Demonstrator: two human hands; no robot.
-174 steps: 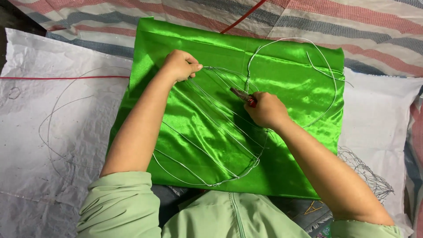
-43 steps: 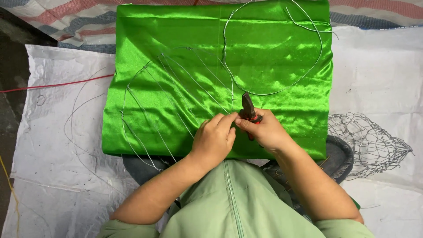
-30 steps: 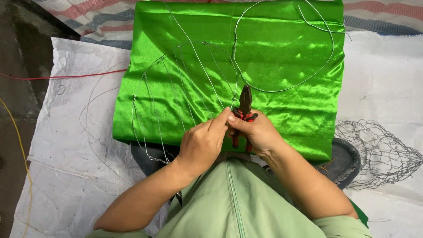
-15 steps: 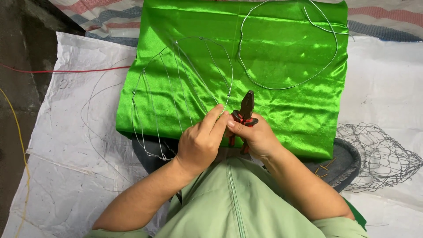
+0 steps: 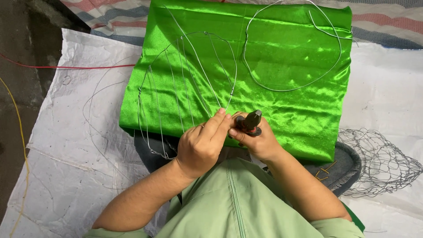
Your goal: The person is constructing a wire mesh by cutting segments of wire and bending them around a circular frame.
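A sheet of bright green satin cloth [image 5: 273,70] lies spread over white woven sacking [image 5: 66,167], with a striped tarpaulin [image 5: 379,22] beyond its far edge and dark bare floor [image 5: 26,39] at the left. On the cloth rests a ribbed wire frame [image 5: 185,83], beside a loose wire loop [image 5: 291,48]. The left hand [image 5: 200,147] has its fingers pinched together on the frame's near wire end. The right hand [image 5: 260,141] is clamped around pliers [image 5: 250,122] just beside it. Crumpled wire mesh [image 5: 383,163] sits at the right.

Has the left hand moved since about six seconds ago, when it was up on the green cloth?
Yes. The left hand has come down off the green satin cloth to its near edge, beside the right hand holding the pliers.
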